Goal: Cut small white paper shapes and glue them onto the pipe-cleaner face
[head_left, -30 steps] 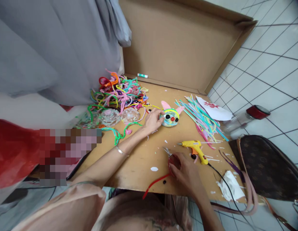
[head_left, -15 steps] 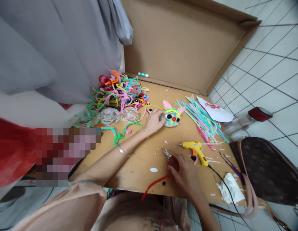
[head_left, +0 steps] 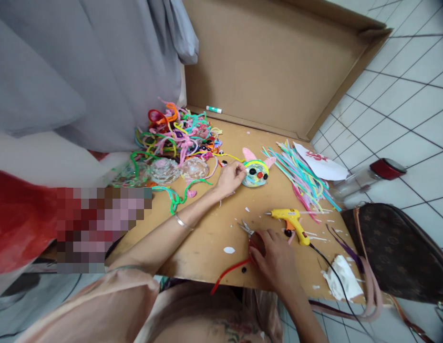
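A round animal face (head_left: 256,177) with pink ears, black eyes and a red nose lies on the table. At its left edge is my left hand (head_left: 230,180), thumb and fingers pinched together. Whatever is between those fingertips is too small to make out. Near the front edge, my right hand (head_left: 274,255) curls over the red handles of a pair of scissors (head_left: 246,228), whose blades stick out beyond the fingers. A red pipe cleaner (head_left: 228,273) lies beside that hand, partly over the table edge.
A yellow glue gun (head_left: 290,223) lies right of the scissors. Colourful pipe cleaners (head_left: 302,176) are bundled behind it, and a tangled pile (head_left: 178,136) sits back left. A brown handbag (head_left: 396,252) and a bottle (head_left: 371,178) stand at right; cardboard (head_left: 257,66) rises behind.
My left hand has drawn slightly left from the animal face, and its fingers are now pinched more tightly. My right hand stays over the scissors.
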`<action>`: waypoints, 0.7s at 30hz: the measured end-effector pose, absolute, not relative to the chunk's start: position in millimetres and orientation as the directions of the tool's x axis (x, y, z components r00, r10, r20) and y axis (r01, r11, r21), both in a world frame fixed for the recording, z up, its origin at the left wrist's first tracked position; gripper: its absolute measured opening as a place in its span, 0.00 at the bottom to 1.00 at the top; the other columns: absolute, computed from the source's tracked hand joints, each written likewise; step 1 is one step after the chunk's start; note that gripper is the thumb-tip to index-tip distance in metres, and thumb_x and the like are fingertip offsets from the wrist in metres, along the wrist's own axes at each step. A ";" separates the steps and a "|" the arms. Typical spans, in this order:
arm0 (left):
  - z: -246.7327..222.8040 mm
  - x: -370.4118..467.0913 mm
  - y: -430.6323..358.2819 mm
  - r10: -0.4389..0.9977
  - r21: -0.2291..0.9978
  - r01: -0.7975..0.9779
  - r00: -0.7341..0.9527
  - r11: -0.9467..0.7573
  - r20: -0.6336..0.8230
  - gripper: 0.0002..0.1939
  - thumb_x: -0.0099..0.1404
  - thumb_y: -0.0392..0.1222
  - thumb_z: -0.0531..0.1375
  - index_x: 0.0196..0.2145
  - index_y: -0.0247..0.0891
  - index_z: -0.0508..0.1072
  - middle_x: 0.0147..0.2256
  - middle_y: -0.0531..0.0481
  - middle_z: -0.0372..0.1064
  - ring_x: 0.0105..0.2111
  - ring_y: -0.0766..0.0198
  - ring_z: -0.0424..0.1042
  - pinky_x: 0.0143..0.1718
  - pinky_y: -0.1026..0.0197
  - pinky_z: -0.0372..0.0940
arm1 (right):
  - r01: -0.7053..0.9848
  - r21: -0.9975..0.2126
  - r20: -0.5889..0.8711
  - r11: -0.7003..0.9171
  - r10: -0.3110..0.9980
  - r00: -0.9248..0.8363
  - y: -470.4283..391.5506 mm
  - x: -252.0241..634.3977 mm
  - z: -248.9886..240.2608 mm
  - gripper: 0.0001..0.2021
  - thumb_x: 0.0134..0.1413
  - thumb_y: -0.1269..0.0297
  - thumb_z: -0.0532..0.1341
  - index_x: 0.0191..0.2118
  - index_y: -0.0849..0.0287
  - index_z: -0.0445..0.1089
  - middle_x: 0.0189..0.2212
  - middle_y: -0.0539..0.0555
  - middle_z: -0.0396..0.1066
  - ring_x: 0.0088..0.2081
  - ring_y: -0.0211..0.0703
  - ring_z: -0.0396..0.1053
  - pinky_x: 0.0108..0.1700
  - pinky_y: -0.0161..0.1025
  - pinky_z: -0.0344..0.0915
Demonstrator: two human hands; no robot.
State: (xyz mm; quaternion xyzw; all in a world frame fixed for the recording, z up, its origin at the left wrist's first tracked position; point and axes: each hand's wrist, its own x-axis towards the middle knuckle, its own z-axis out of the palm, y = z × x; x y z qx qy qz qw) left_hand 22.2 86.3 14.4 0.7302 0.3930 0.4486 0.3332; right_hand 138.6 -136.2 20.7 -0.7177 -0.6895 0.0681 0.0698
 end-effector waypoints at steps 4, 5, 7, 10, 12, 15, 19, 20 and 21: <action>16.4 18.8 84.2 0.902 0.921 0.146 0.306 -0.361 0.305 0.02 0.60 0.35 0.55 0.28 0.36 0.64 0.24 0.53 0.66 0.25 0.69 0.65 0.30 0.65 0.60 | 0.983 -0.180 0.009 -0.024 1.000 0.026 -137.6 138.8 18.2 0.10 0.54 0.63 0.59 0.42 0.58 0.68 0.39 0.57 0.71 0.40 0.53 0.68 0.39 0.45 0.57; 17.0 17.4 83.1 0.903 0.935 0.100 0.314 -0.340 0.295 0.03 0.60 0.36 0.55 0.29 0.36 0.64 0.24 0.53 0.67 0.25 0.69 0.66 0.31 0.65 0.61 | 0.984 -0.179 0.010 -0.021 1.000 0.024 -138.0 138.7 17.8 0.10 0.55 0.63 0.58 0.42 0.58 0.68 0.39 0.57 0.71 0.41 0.53 0.68 0.39 0.45 0.57; 17.7 13.6 80.5 0.902 0.954 0.022 0.332 -0.300 0.276 0.03 0.61 0.37 0.54 0.29 0.36 0.63 0.26 0.51 0.68 0.26 0.68 0.68 0.32 0.64 0.62 | 0.985 -0.172 0.007 -0.020 1.000 0.022 -138.9 138.0 17.3 0.10 0.55 0.63 0.58 0.42 0.58 0.67 0.39 0.58 0.71 0.41 0.53 0.68 0.39 0.44 0.57; 16.8 5.6 77.0 0.894 0.956 0.018 0.358 -0.294 0.268 0.05 0.63 0.39 0.54 0.29 0.36 0.63 0.27 0.50 0.68 0.27 0.67 0.68 0.33 0.63 0.63 | 0.987 -0.160 0.009 -0.023 1.000 0.024 -139.8 136.8 17.7 0.09 0.55 0.63 0.58 0.42 0.59 0.67 0.40 0.58 0.70 0.41 0.54 0.68 0.40 0.45 0.57; 16.1 0.9 75.5 0.894 0.931 0.122 0.344 -0.345 0.286 0.05 0.63 0.38 0.53 0.30 0.36 0.64 0.27 0.50 0.68 0.28 0.66 0.68 0.35 0.62 0.64 | 0.987 -0.158 0.010 -0.024 1.000 0.026 -139.9 136.1 18.7 0.10 0.55 0.63 0.58 0.42 0.59 0.67 0.40 0.58 0.70 0.42 0.54 0.68 0.40 0.45 0.57; 20.8 1.6 76.0 0.869 0.815 0.320 0.286 -0.483 0.403 0.06 0.60 0.35 0.54 0.36 0.36 0.68 0.36 0.46 0.69 0.37 0.61 0.68 0.43 0.57 0.63 | 0.987 -0.159 -0.007 -0.033 0.999 0.032 -139.8 135.3 20.7 0.10 0.55 0.64 0.59 0.43 0.59 0.68 0.39 0.58 0.71 0.42 0.54 0.68 0.41 0.45 0.58; 42.4 27.0 87.5 0.803 0.690 0.412 0.273 -0.595 0.530 0.19 0.57 0.39 0.59 0.47 0.36 0.68 0.47 0.41 0.65 0.49 0.54 0.64 0.52 0.52 0.59 | 0.987 -0.157 -0.014 -0.028 1.000 0.026 -140.4 134.0 21.7 0.10 0.55 0.65 0.60 0.43 0.58 0.68 0.40 0.58 0.71 0.42 0.52 0.68 0.42 0.44 0.59; 48.8 36.8 93.4 0.800 0.681 0.420 0.288 -0.599 0.526 0.22 0.57 0.43 0.60 0.49 0.36 0.67 0.48 0.40 0.65 0.51 0.52 0.63 0.53 0.52 0.58 | 0.987 -0.161 -0.009 -0.024 1.000 0.023 -140.8 133.7 21.5 0.10 0.54 0.66 0.60 0.44 0.57 0.68 0.40 0.58 0.70 0.43 0.52 0.68 0.43 0.44 0.59; 54.7 46.9 100.3 0.808 0.680 0.437 0.301 -0.588 0.506 0.25 0.57 0.46 0.61 0.51 0.36 0.66 0.50 0.40 0.64 0.52 0.51 0.63 0.54 0.51 0.57 | 0.985 -0.169 -0.004 -0.022 1.000 0.022 -141.2 133.4 21.2 0.10 0.54 0.66 0.60 0.44 0.57 0.68 0.41 0.58 0.70 0.43 0.52 0.67 0.43 0.44 0.60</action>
